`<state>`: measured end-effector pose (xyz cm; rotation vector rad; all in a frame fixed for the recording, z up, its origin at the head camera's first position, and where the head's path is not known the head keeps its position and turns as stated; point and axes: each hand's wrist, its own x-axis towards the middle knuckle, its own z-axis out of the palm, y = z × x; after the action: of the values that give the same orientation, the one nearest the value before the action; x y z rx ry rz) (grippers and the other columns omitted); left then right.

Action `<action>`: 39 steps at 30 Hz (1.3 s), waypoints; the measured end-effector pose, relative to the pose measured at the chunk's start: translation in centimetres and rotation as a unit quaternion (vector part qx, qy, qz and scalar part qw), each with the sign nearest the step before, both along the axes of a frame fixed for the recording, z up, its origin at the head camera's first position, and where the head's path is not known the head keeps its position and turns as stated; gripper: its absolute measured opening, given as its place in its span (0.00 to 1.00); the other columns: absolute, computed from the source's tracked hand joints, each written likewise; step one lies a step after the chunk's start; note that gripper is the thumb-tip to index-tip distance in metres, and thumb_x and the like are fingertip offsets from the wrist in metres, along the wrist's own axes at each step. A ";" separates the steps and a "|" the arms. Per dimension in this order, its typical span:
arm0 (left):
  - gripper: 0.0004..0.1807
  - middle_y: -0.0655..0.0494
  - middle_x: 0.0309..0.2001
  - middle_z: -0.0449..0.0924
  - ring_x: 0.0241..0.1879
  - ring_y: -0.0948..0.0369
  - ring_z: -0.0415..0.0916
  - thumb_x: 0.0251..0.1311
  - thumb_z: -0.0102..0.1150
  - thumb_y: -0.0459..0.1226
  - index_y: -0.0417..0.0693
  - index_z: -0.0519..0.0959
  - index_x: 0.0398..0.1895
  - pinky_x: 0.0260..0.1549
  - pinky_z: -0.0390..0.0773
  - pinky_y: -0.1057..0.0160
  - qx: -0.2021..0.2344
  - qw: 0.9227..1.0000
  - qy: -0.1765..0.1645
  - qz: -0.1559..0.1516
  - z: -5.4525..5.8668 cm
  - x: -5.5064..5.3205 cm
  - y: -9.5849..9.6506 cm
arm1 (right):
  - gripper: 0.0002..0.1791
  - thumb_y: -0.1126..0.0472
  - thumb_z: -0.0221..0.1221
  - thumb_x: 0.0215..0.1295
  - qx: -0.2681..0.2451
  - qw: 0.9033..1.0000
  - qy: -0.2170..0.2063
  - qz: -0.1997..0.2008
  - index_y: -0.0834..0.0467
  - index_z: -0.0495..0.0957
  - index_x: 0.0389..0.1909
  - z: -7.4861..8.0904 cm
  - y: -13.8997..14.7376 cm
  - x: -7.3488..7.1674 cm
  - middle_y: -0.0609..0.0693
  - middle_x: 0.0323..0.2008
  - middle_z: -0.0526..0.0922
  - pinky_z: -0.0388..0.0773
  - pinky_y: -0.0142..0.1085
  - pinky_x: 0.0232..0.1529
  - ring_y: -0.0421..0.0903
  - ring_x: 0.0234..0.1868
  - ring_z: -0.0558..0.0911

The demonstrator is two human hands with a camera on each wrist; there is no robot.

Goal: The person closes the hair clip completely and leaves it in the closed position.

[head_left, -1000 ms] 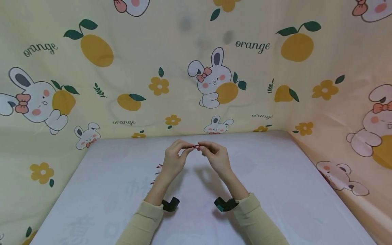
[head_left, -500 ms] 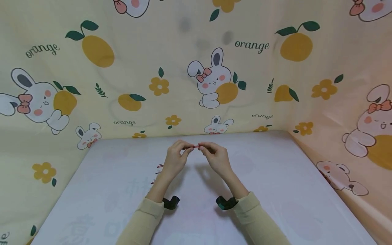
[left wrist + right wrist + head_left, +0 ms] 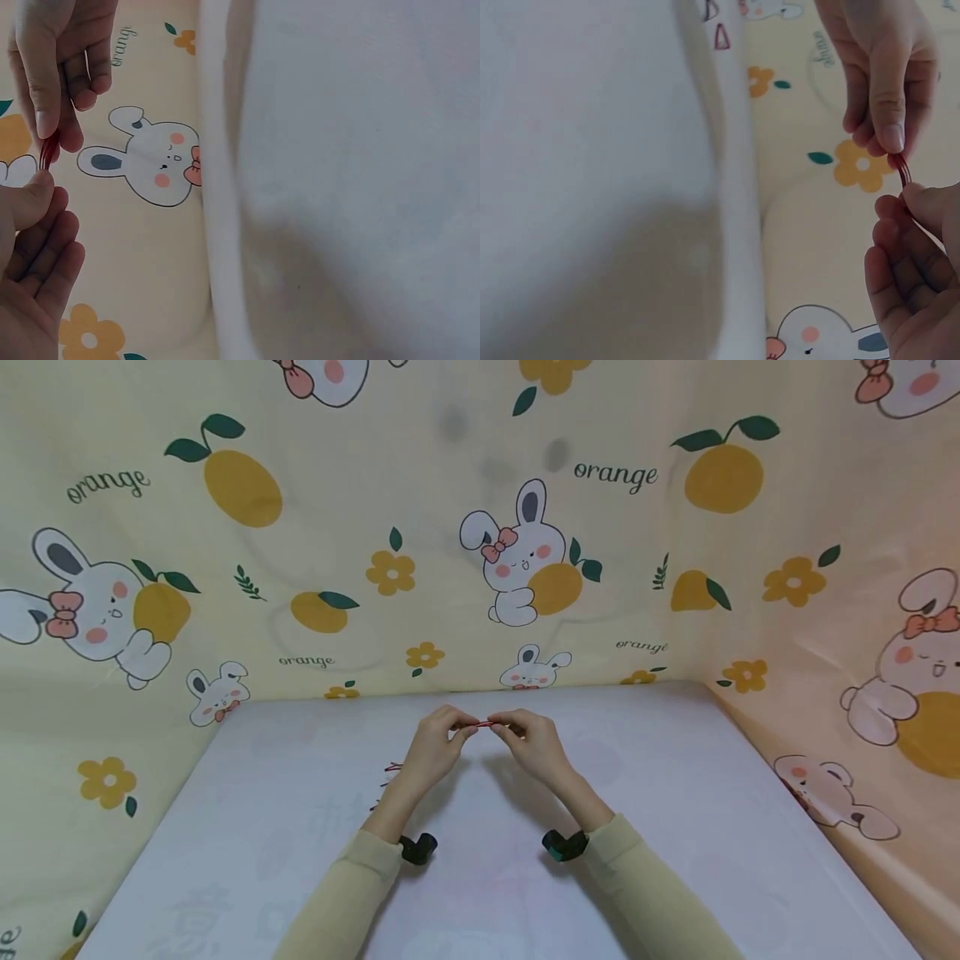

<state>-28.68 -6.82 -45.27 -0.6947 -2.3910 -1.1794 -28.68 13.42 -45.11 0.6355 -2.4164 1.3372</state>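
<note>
In the head view, my left hand (image 3: 433, 750) and my right hand (image 3: 538, 750) meet above the far part of the table. Between them they hold a thin red hair clip (image 3: 485, 723), each pinching one end between thumb and fingers. Up close in the right wrist view, the hair clip (image 3: 905, 172) shows as narrow, slightly bowed red strands. Its ends are hidden under the fingertips. The other fingers of both hands are loosely bent.
Several small clips (image 3: 392, 767) lie in a row on the white table (image 3: 637, 827), partly hidden behind the left forearm. Triangular outlines of clips (image 3: 721, 37) show in the right wrist view. A patterned cloth (image 3: 420, 485) hangs behind the table.
Both hands keep their pinch on the hair clip, which has turned from a visible loop to nearly edge-on. The right forearm has swung slightly outward.
</note>
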 end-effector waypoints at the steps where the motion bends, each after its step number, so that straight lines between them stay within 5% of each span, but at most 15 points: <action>1: 0.05 0.50 0.40 0.85 0.42 0.54 0.83 0.67 0.67 0.31 0.41 0.87 0.43 0.45 0.84 0.51 -0.003 1.000 0.001 0.000 -0.1 -0.1 0.0 | 0.09 0.64 0.65 0.71 0.007 1.000 0.000 0.001 0.60 0.88 0.49 -0.1 0.1 -0.2 0.54 0.44 0.90 0.83 0.37 0.37 0.48 0.38 0.89; 17: 0.04 0.51 0.43 0.86 0.46 0.54 0.83 0.69 0.66 0.32 0.44 0.87 0.44 0.49 0.83 0.54 -0.037 0.994 -0.097 0.015 -1.3 -2.3 0.7 | 0.09 0.63 0.65 0.72 0.086 0.996 -0.020 0.017 0.60 0.87 0.49 -1.6 1.1 -2.5 0.53 0.43 0.89 0.79 0.34 0.34 0.43 0.34 0.84; 27: 0.03 0.51 0.41 0.86 0.43 0.55 0.82 0.69 0.66 0.32 0.43 0.87 0.42 0.46 0.82 0.55 -0.076 0.989 -0.125 0.008 -2.1 -4.0 1.1 | 0.08 0.67 0.64 0.71 0.150 0.988 -0.013 0.024 0.61 0.87 0.47 -2.2 1.3 -3.5 0.54 0.44 0.88 0.79 0.36 0.36 0.44 0.35 0.82; 39: 0.04 0.52 0.41 0.83 0.44 0.56 0.79 0.68 0.65 0.31 0.44 0.87 0.42 0.49 0.80 0.54 -0.145 0.975 -0.166 -0.002 -2.3 -4.4 1.4 | 0.07 0.67 0.63 0.72 0.219 0.975 -0.033 0.023 0.59 0.86 0.46 -3.0 1.4 -3.8 0.52 0.44 0.84 0.80 0.42 0.44 0.47 0.40 0.81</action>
<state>-33.04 -5.45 -47.61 -0.6285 -2.8828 -1.0220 -32.51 14.82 -48.08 0.7666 -2.7920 0.8490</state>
